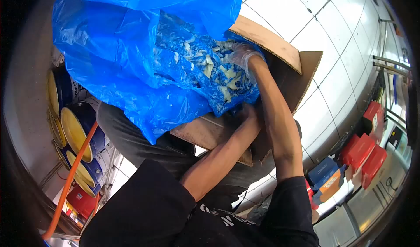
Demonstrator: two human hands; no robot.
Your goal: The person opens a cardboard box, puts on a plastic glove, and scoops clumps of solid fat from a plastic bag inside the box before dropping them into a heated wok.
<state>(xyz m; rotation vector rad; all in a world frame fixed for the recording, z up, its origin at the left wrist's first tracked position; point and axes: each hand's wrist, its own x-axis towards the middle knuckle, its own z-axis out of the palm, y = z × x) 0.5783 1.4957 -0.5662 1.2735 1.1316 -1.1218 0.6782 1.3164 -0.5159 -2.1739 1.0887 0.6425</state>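
A large blue plastic bag (pixel 109 72) lies spread open over a cardboard box (pixel 203 133), its inside smeared and dotted with pale, soft-looking scraps (pixel 209 65). My right hand (pixel 246 57), in a clear plastic glove, reaches into the bag at its right side among the scraps. Its fingertips are partly hidden there, so their grip does not show. Lower down, my left hand (pixel 248 112) is against the bag's near edge, inside the box opening. Its fingers are in shadow and mostly hidden by the bag and box.
Box flaps (pixel 267 41) stick out at the right. White floor tiles (pixel 332 67) extend beyond. Several dark blue drums (pixel 78 129) with yellowish ends stand at left, crossed by an orange hose (pixel 72 177). Red containers (pixel 358 153) and a blue-and-orange box (pixel 326 179) are at right.
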